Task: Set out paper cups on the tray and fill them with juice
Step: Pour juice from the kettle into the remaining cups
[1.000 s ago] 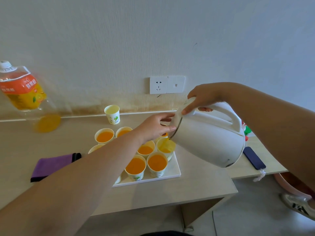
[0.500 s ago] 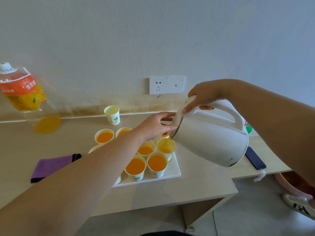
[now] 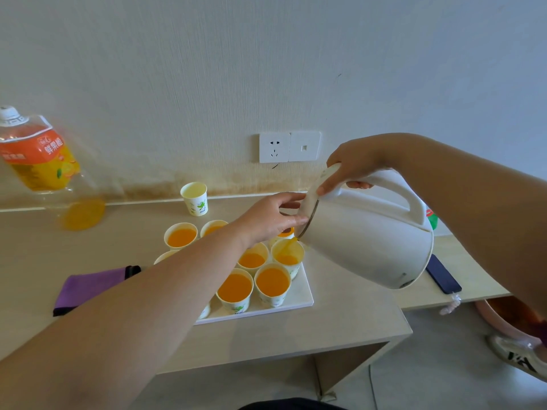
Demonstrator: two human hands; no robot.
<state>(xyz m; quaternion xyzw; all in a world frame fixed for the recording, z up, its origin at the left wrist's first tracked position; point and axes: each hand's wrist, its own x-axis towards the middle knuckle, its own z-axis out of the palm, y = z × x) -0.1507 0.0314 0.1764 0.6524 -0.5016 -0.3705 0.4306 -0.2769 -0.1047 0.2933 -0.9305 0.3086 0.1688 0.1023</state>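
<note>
A white kettle [image 3: 367, 241] is tipped to the left over the white tray [image 3: 302, 294]. My right hand [image 3: 352, 167] grips its handle with the thumb on the lid. My left hand [image 3: 269, 217] holds the lid edge at the spout. Orange juice runs from the spout into a paper cup [image 3: 288, 255] at the tray's right side. Several paper cups on the tray hold juice, among them one at the front [image 3: 272, 284]. My left forearm hides part of the tray and some cups.
One more paper cup [image 3: 195, 198] stands by the wall. A juice bottle [image 3: 38, 155] lies at the far left. A purple cloth [image 3: 91, 285] is left of the tray. A dark phone [image 3: 442, 275] lies on the lower desk to the right.
The kettle has tipped a little further and juice keeps running into the right-hand cup, whose level has risen. Both hands keep their hold.
</note>
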